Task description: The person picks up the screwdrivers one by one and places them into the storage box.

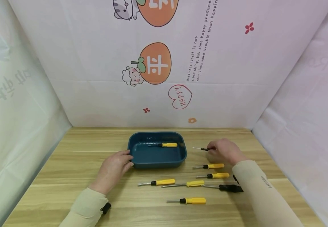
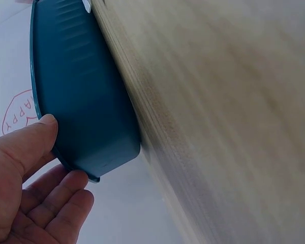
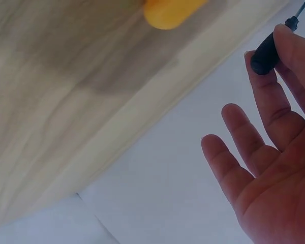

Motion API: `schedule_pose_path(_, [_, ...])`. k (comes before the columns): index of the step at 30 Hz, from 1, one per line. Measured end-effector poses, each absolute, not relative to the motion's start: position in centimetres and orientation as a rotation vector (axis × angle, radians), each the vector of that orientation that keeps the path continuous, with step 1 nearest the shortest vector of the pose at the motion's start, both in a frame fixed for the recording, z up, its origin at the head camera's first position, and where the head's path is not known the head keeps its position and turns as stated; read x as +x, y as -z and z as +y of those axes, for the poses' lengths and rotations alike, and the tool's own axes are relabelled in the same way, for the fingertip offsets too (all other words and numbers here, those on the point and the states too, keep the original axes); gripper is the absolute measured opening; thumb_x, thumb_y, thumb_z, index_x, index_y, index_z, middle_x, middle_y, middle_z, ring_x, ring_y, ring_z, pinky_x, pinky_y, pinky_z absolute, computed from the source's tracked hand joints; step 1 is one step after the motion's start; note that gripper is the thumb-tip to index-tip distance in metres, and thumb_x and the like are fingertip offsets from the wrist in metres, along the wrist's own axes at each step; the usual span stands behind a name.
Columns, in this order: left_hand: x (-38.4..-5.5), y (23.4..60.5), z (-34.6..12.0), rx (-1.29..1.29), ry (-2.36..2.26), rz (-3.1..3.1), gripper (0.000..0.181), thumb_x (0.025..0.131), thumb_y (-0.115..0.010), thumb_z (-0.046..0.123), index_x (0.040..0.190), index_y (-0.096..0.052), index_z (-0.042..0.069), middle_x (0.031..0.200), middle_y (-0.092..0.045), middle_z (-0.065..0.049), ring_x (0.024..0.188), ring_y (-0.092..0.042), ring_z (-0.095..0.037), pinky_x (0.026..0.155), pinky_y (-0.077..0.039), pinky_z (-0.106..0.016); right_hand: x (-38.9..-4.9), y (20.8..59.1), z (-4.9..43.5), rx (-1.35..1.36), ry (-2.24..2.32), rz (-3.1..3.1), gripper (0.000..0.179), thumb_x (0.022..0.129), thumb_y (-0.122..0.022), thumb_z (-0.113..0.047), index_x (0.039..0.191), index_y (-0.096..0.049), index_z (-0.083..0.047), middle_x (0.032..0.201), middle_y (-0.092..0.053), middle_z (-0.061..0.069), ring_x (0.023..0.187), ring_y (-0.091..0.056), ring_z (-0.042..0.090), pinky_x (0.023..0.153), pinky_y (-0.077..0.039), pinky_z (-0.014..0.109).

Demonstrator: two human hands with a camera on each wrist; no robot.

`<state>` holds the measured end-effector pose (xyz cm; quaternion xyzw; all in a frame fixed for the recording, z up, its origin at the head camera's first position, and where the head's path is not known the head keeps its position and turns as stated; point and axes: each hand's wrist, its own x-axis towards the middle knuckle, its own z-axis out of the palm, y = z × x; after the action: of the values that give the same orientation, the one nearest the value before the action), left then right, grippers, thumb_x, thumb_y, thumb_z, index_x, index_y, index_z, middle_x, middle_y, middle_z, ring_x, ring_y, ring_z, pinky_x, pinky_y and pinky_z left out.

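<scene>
My right hand (image 1: 227, 150) pinches a small screwdriver by its black handle (image 3: 267, 55), between thumb and fingers. Its thin shaft (image 1: 197, 148) points left, toward the dark blue tray (image 1: 158, 165). In the right wrist view the other fingers of that hand are spread away from the handle. At the tray's left near corner, my left hand (image 1: 115, 167) holds the rim, thumb on the near side and fingers around the end, as the left wrist view shows. Inside the tray lies one screwdriver with a yellow handle (image 1: 170, 145).
Just nearer than my right hand lie two yellow-handled screwdrivers (image 1: 215, 165). A larger black-handled screwdriver (image 1: 230, 188) and several more yellow-handled ones (image 1: 195, 200) lie in front of the tray on the wooden table (image 1: 141, 211). Printed white sheeting (image 1: 101, 104) rises behind the table and at both sides.
</scene>
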<state>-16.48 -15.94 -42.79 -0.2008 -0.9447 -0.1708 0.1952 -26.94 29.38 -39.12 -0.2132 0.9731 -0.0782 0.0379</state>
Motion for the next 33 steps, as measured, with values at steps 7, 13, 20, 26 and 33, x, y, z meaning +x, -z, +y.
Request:
schedule_pose_path(7, [-16.4, 42.8, -16.0, -0.561, 0.484, -2.651, 0.024, 0.089, -0.084, 0.016, 0.109, -0.079, 0.004, 0.128, -0.072, -0.019, 0.116, -0.071, -0.035, 0.096, -0.061, -0.048, -27.3, 38.6, 29.1, -0.658, 0.269, 2.988, 0.017, 0.099, -0.072, -0.022, 0.114, -0.078, -0.014, 0.106, -0.077, 0.002, 0.097, -0.072, 0.022, 0.088, -0.062, 0.049])
schedule_pose_path(13, [-16.4, 42.8, -16.0, -0.563, 0.485, -2.651, 0.024, 0.089, -0.083, 0.016, 0.109, -0.079, 0.004, 0.128, -0.072, -0.019, 0.117, -0.070, -0.035, 0.096, -0.061, -0.048, -27.4, 37.9, 28.7, -0.693, 0.280, 2.994, 0.015, 0.100, -0.072, -0.022, 0.112, -0.079, -0.015, 0.105, -0.077, 0.000, 0.095, -0.071, 0.019, 0.087, -0.062, 0.048])
schedule_pose_path(20, [-16.4, 42.8, -16.0, -0.566, 0.482, -2.646, 0.024, 0.089, -0.083, 0.016, 0.109, -0.079, 0.004, 0.128, -0.072, -0.019, 0.117, -0.070, -0.035, 0.096, -0.061, -0.048, -27.0, 37.0, 27.9, -0.755, 0.273, 2.994, 0.014, 0.099, -0.073, -0.021, 0.111, -0.079, -0.015, 0.104, -0.077, -0.001, 0.092, -0.071, 0.017, 0.084, -0.062, 0.047])
schedule_pose_path(26, [-16.3, 42.7, -15.9, -0.566, 0.478, -2.643, 0.024, 0.089, -0.083, 0.016, 0.110, -0.079, 0.004, 0.128, -0.072, -0.018, 0.117, -0.070, -0.034, 0.096, -0.061, -0.048, -26.7, 36.5, 27.3, -0.795, 0.276, 3.022, 0.015, 0.098, -0.074, -0.021, 0.111, -0.079, -0.015, 0.102, -0.078, 0.000, 0.091, -0.071, 0.017, 0.084, -0.063, 0.046])
schedule_pose_path(33, [-16.3, 42.7, -15.9, -0.566, 0.480, -2.637, 0.024, 0.089, -0.084, 0.016, 0.109, -0.079, 0.004, 0.128, -0.072, -0.019, 0.116, -0.071, -0.035, 0.096, -0.061, -0.048, -26.6, 36.0, 26.2, -0.824, 0.292, 3.032, 0.015, 0.099, -0.074, -0.022, 0.111, -0.079, -0.015, 0.102, -0.078, -0.001, 0.091, -0.072, 0.017, 0.085, -0.063, 0.045])
